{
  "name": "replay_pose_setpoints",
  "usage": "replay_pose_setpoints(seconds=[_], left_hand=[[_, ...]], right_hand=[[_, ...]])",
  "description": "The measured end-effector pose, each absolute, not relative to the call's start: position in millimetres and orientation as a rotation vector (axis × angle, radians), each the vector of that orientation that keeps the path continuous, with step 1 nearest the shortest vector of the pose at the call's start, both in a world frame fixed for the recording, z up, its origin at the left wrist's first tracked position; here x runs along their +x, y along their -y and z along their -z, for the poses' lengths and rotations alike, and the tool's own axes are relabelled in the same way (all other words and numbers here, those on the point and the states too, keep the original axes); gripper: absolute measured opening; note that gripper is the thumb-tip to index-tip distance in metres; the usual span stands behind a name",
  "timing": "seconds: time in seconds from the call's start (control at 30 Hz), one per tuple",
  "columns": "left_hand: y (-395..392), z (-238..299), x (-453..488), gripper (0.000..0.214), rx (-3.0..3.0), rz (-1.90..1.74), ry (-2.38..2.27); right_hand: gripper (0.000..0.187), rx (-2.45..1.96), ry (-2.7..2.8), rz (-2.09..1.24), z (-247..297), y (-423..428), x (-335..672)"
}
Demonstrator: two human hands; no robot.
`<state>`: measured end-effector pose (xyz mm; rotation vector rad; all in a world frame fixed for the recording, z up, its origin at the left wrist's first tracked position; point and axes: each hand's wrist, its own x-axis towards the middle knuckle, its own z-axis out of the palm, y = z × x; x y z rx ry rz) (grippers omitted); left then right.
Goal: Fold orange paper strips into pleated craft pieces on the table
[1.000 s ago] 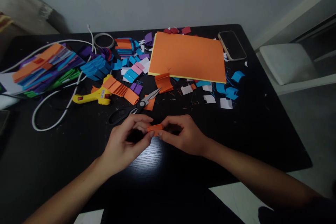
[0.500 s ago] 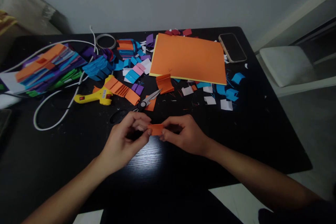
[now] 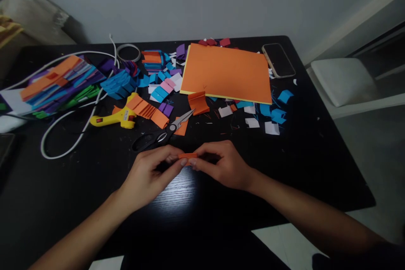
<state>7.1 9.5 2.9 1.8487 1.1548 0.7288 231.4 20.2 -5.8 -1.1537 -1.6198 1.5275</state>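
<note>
My left hand [image 3: 148, 175] and my right hand [image 3: 221, 164] meet over the near middle of the black table [image 3: 63, 194]. Both pinch a small orange paper piece [image 3: 187, 156] between thumbs and fingertips, one hand at each end. The piece looks folded flat and narrow. Just beyond my hands lie black-handled scissors [image 3: 158, 135] with the blades pointing to the far right. A large orange sheet [image 3: 228, 71] lies further back.
A yellow glue gun [image 3: 114, 118] with a white cord [image 3: 63, 143] lies at the left. Stacks of folded coloured paper [image 3: 60, 82] fill the far left. Blue, white and purple scraps [image 3: 272, 116] are scattered about. A phone [image 3: 278, 60] lies at the far right, a white chair [image 3: 341, 80] beyond the table.
The orange piece now looks thinner, pressed flatter between my fingers. My hands stay in the same place; the view has tilted slightly.
</note>
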Motion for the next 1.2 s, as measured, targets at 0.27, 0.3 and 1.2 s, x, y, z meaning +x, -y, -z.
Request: replay_pose_setpoints(seconds=[0.27,0.3,1.2], left_hand=[[-10.0,-3.0,3.1,0.007,1.943,-0.696,-1.139],[-10.1,-2.5,3.1,0.008,1.952,-0.697,-1.140],[-15.6,-1.4,5.6,0.015,2.006,-0.762,-1.180]], right_hand=[[0.015,-1.177,1.627,-1.540,7.8,-20.5,232.3],[0.015,-1.182,1.619,-1.542,8.0,-20.4,232.2],[0.018,-1.189,1.577,-1.664,15.2,-25.6,232.2]])
